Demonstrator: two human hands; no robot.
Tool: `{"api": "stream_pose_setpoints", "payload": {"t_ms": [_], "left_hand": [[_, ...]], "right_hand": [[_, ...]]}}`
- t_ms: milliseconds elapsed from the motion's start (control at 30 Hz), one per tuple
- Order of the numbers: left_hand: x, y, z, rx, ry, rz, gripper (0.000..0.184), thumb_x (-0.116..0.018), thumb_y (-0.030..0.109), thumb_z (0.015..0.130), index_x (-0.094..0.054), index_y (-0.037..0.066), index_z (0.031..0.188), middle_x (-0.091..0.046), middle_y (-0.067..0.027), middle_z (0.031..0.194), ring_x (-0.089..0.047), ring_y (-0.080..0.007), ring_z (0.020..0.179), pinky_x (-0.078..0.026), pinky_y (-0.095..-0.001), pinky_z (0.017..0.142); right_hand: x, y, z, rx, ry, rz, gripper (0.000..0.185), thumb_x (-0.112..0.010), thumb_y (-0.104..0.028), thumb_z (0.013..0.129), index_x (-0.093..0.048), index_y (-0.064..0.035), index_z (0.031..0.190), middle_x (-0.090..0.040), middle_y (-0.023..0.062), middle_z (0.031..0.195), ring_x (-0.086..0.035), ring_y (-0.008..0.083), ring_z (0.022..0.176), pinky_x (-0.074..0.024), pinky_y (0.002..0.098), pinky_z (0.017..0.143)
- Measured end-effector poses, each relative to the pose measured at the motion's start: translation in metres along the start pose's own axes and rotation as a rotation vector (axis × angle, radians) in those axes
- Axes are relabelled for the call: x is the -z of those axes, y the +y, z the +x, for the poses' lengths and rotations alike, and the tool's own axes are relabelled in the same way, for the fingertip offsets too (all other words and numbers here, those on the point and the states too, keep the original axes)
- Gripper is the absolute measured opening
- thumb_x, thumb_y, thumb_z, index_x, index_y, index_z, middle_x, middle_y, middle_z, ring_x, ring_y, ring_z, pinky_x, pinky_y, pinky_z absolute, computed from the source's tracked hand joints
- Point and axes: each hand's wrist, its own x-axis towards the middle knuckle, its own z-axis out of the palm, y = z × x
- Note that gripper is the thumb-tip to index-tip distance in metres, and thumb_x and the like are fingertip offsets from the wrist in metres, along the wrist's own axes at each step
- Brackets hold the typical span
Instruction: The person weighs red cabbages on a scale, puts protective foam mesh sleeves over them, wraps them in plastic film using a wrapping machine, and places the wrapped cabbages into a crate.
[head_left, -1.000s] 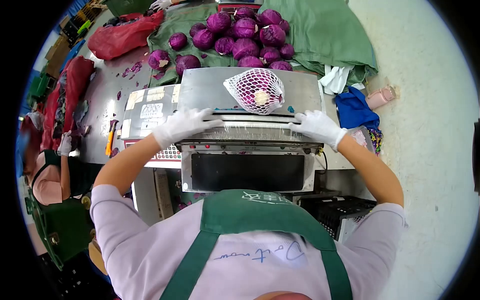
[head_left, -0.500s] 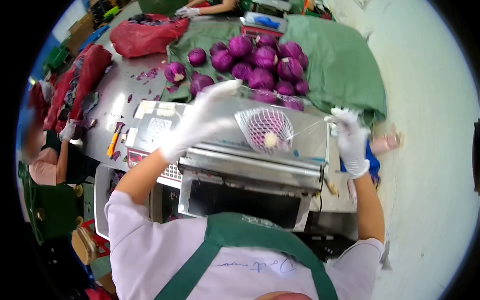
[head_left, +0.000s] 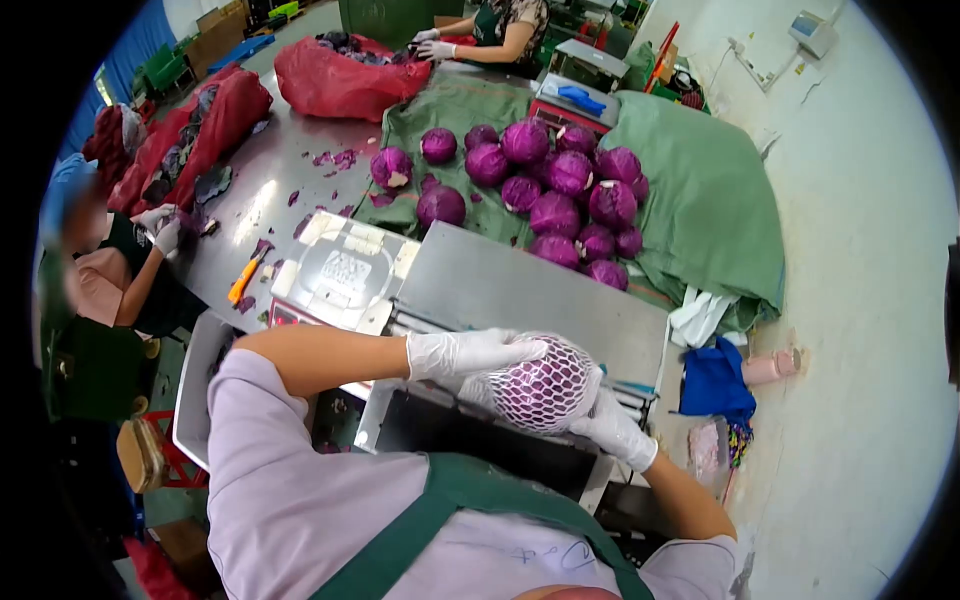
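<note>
A purple cabbage in a white foam net [head_left: 543,388] is held between my two gloved hands, over the near edge of a metal wrapping machine [head_left: 540,275]. My left hand [head_left: 478,355] grips its left and upper side, with the fingers reaching over the top. Cupped against its lower right side is my right hand [head_left: 614,426]. Bunched clear film seems to show at the cabbage's left end. Below the cabbage lies the machine's dark plate [head_left: 470,435], partly covered by my arms.
Several bare purple cabbages [head_left: 555,214] sit on green sacking [head_left: 700,190] behind the machine. To the left are a weighing scale [head_left: 345,268] and an orange-handled knife [head_left: 243,282]. Two co-workers [head_left: 118,275] handle leaves by red sacks [head_left: 345,85]. A wall [head_left: 850,250] borders the right.
The netted cabbage has come off the machine's top toward my body. My left hand, spread before, now grips it; my right hand has moved in from the far right onto it.
</note>
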Motion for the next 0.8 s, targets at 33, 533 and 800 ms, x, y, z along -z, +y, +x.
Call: {"api": "stream_pose_setpoints", "payload": {"t_ms": [33, 533, 800], "left_hand": [[-0.018, -0.003, -0.017, 0.202, -0.118, -0.349, 0.062, -0.046, 0.048, 0.097, -0.042, 0.002, 0.139, -0.057, -0.0133, 0.13, -0.057, -0.0237, 0.117, -0.042, -0.0319, 0.106], [-0.065, -0.101, -0.13, 0.353, 0.14, 0.274, 0.042, -0.056, 0.028, 0.096, -0.056, 0.0, 0.128, -0.061, -0.0122, 0.126, -0.059, -0.021, 0.11, -0.048, -0.0344, 0.094], [-0.079, -0.149, -0.166, -0.186, 0.764, 0.421, 0.023, -0.055, 0.017, 0.097, -0.065, -0.001, 0.088, -0.067, -0.0076, 0.088, -0.062, -0.0142, 0.079, -0.049, -0.0272, 0.074]], "right_hand": [[-0.017, -0.003, -0.015, 0.094, -0.029, 0.092, 0.099, -0.073, -0.049, 0.079, -0.022, -0.0007, 0.148, -0.036, 0.0095, 0.148, -0.037, 0.0199, 0.135, -0.0348, 0.0362, 0.11], [-0.106, 0.076, -0.101, -0.395, 0.047, 0.663, 0.08, -0.049, -0.057, 0.094, -0.029, 0.0001, 0.146, -0.047, 0.0179, 0.139, -0.054, 0.0283, 0.121, -0.0425, 0.0392, 0.104], [-0.134, 0.112, -0.14, 0.008, 0.633, -0.249, 0.033, -0.053, -0.03, 0.099, -0.06, 0.0023, 0.102, -0.065, 0.007, 0.089, -0.066, 0.0176, 0.084, -0.0546, 0.0317, 0.077]]}}
